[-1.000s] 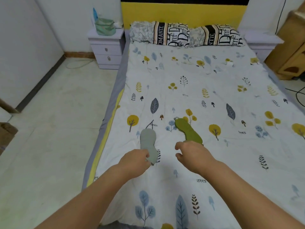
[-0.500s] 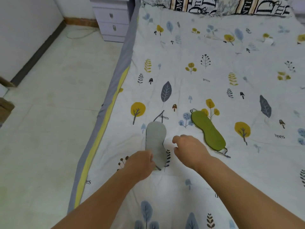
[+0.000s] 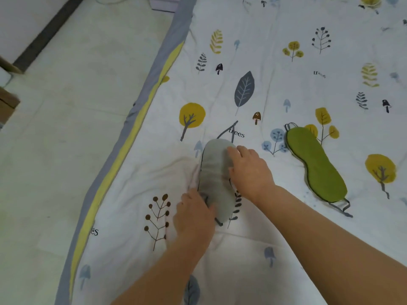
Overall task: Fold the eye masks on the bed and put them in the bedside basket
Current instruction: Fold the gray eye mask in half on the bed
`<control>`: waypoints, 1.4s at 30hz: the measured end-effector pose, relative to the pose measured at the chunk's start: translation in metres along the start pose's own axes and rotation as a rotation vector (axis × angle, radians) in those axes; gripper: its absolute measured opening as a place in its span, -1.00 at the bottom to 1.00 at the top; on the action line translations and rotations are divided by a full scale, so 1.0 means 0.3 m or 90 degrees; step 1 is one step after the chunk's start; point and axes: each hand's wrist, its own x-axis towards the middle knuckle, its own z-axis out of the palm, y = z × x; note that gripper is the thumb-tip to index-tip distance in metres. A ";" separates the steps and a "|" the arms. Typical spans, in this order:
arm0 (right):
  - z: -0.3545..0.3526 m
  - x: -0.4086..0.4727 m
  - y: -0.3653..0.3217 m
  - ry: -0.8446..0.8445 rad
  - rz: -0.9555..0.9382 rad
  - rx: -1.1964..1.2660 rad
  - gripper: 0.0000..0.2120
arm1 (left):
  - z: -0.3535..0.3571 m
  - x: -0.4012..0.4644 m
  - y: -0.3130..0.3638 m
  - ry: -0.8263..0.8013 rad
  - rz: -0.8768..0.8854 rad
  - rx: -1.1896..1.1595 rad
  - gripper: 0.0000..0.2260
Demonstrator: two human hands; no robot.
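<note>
A grey eye mask (image 3: 214, 172) lies flat on the printed bedspread (image 3: 286, 238), near the bed's left edge. My left hand (image 3: 193, 214) pinches its near end, where a dark strap shows. My right hand (image 3: 248, 170) rests fingers-down on the mask's far right edge. A green eye mask (image 3: 315, 164) lies flat to the right, untouched, with its dark strap trailing at the near end. The bedside basket is out of view.
The bed's grey and yellow border (image 3: 123, 150) runs diagonally on the left, with pale tiled floor (image 3: 66, 128) beyond it. A bedside drawer unit's base (image 3: 163, 3) shows at the top edge. A brown box (image 3: 6, 104) sits at the far left.
The view has tilted down and closer to the bed. My right hand has moved left from near the green mask onto the grey mask. My left hand stays at the grey mask's near end.
</note>
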 end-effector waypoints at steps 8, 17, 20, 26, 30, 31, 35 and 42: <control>0.096 0.140 0.016 0.033 0.012 0.008 -0.50 | 0.064 0.023 -0.025 0.040 -0.010 0.038 -0.56; 0.121 0.107 0.047 0.055 0.085 0.101 -0.80 | 0.061 0.001 -0.019 0.033 -0.016 -0.012 -0.72; 0.102 0.077 0.053 0.104 0.171 0.290 -0.81 | 0.038 -0.007 -0.009 0.056 -0.004 -0.086 -0.79; 0.123 0.108 0.026 0.038 0.219 0.373 -0.66 | 0.019 -0.037 -0.026 0.055 0.100 -0.195 -0.75; 0.146 0.124 0.013 -0.015 0.229 0.452 -0.60 | 0.023 -0.036 -0.066 0.016 0.144 -0.196 -0.65; 0.149 0.115 0.014 -0.014 0.231 0.460 -0.62 | 0.024 -0.033 -0.078 0.013 0.140 -0.196 -0.63; 0.154 0.023 0.046 0.077 0.270 0.509 -0.74 | 0.013 -0.012 -0.109 0.059 0.061 -0.285 -0.73; 0.158 -0.234 0.155 0.213 0.423 0.618 -0.82 | -0.011 0.007 -0.050 0.132 0.014 -0.472 -0.81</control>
